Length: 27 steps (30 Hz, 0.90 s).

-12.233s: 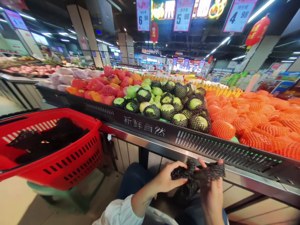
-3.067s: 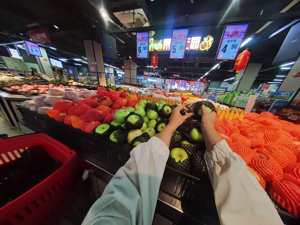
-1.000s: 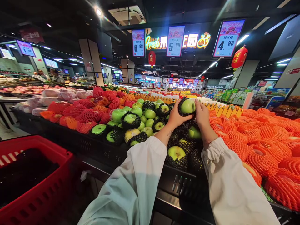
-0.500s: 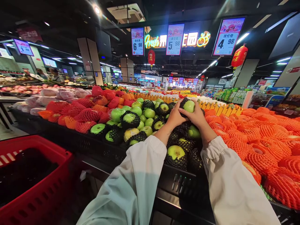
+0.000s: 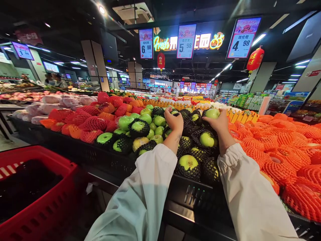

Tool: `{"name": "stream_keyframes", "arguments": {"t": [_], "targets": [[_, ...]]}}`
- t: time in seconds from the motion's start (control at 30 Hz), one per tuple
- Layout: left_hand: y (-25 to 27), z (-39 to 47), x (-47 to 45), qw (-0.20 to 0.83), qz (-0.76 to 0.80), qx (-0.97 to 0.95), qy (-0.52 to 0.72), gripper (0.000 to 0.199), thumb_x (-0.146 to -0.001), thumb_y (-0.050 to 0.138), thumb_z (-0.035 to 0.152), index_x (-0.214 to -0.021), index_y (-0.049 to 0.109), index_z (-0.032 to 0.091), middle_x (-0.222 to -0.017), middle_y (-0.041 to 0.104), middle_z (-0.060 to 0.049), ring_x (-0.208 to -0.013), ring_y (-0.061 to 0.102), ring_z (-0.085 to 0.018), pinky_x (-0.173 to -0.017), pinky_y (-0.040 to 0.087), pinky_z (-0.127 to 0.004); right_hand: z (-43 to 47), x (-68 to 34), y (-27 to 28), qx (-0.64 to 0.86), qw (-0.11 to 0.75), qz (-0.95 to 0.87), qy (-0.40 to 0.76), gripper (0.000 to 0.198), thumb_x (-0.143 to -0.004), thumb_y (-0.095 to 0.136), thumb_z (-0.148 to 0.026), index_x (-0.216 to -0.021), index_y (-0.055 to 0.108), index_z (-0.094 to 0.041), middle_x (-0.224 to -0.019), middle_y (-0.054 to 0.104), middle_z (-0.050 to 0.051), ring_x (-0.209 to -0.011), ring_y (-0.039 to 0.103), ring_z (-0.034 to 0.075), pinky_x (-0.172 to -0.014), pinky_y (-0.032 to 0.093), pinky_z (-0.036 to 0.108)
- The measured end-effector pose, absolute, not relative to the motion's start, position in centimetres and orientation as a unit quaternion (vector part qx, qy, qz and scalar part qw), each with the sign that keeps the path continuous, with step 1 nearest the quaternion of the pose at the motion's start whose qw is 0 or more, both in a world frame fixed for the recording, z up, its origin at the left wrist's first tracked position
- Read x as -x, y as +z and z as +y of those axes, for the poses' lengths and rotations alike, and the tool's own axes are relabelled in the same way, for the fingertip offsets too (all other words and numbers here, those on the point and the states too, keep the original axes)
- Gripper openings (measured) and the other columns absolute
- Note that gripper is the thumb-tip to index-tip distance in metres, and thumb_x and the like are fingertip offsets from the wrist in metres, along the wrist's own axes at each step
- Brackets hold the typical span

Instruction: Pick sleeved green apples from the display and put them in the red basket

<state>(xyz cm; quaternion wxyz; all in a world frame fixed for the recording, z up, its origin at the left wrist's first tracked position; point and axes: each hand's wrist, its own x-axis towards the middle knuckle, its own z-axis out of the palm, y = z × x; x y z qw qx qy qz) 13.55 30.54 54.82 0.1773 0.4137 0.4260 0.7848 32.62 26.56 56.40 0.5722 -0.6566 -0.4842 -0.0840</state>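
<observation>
A green apple (image 5: pixel 212 113) sits in my right hand (image 5: pixel 220 124), fingers wrapped around its right side and the thumb at its left. Some black foam netting shows by its left edge. My left hand (image 5: pixel 175 122) is apart from it, to the left, over the heap, with fingers curled. A bit of dark netting shows by its fingertips; what they hold, if anything, is mostly hidden. Beneath both hands lie several green apples, many in black foam nets, such as a netted apple (image 5: pixel 188 163) at the front and another apple (image 5: pixel 207 139) below my right hand.
Orange-netted fruit (image 5: pixel 283 154) fills the right side. Red-netted fruit (image 5: pixel 94 122) lies left of the apples. A black display crate edge (image 5: pixel 155 167) runs along the front. A red shopping basket (image 5: pixel 50 187) stands at lower left. Price screens (image 5: pixel 185 42) hang above.
My left hand has moved left, away from the apple that both hands were around. The right hand has shifted slightly right and still has the apple.
</observation>
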Motion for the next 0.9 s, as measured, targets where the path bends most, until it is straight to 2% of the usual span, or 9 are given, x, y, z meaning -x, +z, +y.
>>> {"name": "stream_keyframes", "arguments": {"t": [0.07,0.23,0.37,0.5,0.63,0.7,0.8,0.9], "targets": [[54.8,30.3,-13.7,0.179,0.416,-0.423,0.785,0.044,-0.074,0.063,0.002,-0.114,0.054,0.021,-0.120,0.060,-0.009,-0.117,0.059,-0.022,-0.105,0.046,-0.036,26.9,-32.0,55.9,0.660,0.515,-0.540,-0.089,0.099,-0.049,0.089,-0.045,-0.133,0.050,-0.012,-0.120,0.062,0.020,-0.109,0.061,0.040,-0.095,0.047,0.051],[54.9,29.5,-14.2,0.173,0.401,-0.469,0.768,0.040,-0.078,0.060,0.002,-0.112,0.053,0.020,-0.121,0.059,-0.010,-0.117,0.058,-0.022,-0.106,0.045,-0.036,28.5,-31.6,55.3,0.647,0.352,-0.669,-0.097,0.078,-0.054,0.086,-0.032,-0.126,0.061,-0.015,-0.117,0.068,0.015,-0.109,0.063,0.036,-0.096,0.049,0.047],[54.7,29.2,-14.7,0.175,0.392,-0.539,0.725,0.029,-0.079,0.061,0.004,-0.102,0.056,0.021,-0.116,0.061,-0.008,-0.113,0.059,-0.023,-0.108,0.044,-0.039,29.7,-32.0,55.1,0.668,0.316,-0.671,-0.070,0.063,-0.056,0.084,-0.027,-0.115,0.069,-0.016,-0.103,0.072,0.013,-0.101,0.068,0.036,-0.093,0.052,0.046],[54.4,29.4,-15.0,0.184,0.395,-0.577,0.691,0.023,-0.078,0.063,0.006,-0.095,0.059,0.021,-0.112,0.062,-0.008,-0.107,0.060,-0.024,-0.106,0.047,-0.042,29.9,-32.2,55.0,0.688,0.300,-0.658,-0.054,0.065,-0.057,0.083,-0.026,-0.119,0.069,-0.011,-0.104,0.072,0.018,-0.101,0.068,0.040,-0.092,0.053,0.050],[54.4,30.2,-14.9,0.191,0.397,-0.561,0.701,0.020,-0.077,0.064,0.006,-0.092,0.060,0.020,-0.108,0.065,-0.008,-0.107,0.061,-0.023,-0.106,0.046,-0.041,29.1,-31.8,55.2,0.682,0.310,-0.660,-0.059,0.078,-0.063,0.082,-0.031,-0.135,0.060,-0.016,-0.120,0.069,0.017,-0.113,0.064,0.040,-0.100,0.049,0.052],[54.6,30.7,-14.7,0.198,0.393,-0.534,0.722,0.019,-0.077,0.063,0.006,-0.090,0.062,0.019,-0.104,0.067,-0.007,-0.104,0.063,-0.021,-0.105,0.047,-0.038,28.1,-31.3,55.7,0.672,0.348,-0.648,-0.086,0.083,-0.067,0.081,-0.036,-0.142,0.055,-0.016,-0.129,0.065,0.018,-0.122,0.059,0.040,-0.103,0.046,0.054],[55.0,31.4,-14.4,0.234,0.378,-0.464,0.766,0.015,-0.079,0.062,0.008,-0.091,0.063,0.017,-0.100,0.069,-0.007,-0.099,0.065,-0.018,-0.100,0.049,-0.033,26.1,-29.9,56.6,0.600,0.453,-0.637,-0.167,0.063,-0.079,0.070,-0.042,-0.134,0.061,-0.013,-0.131,0.063,0.019,-0.125,0.055,0.038,-0.106,0.042,0.054],[55.2,32.0,-14.2,0.270,0.357,-0.405,0.797,0.012,-0.080,0.060,0.010,-0.090,0.061,0.017,-0.099,0.068,-0.005,-0.094,0.065,-0.015,-0.095,0.051,-0.030,24.3,-28.1,57.3,0.479,0.517,-0.688,-0.175,0.042,-0.092,0.056,-0.048,-0.116,0.069,-0.016,-0.118,0.070,0.014,-0.114,0.062,0.031,-0.103,0.045,0.047]]}}
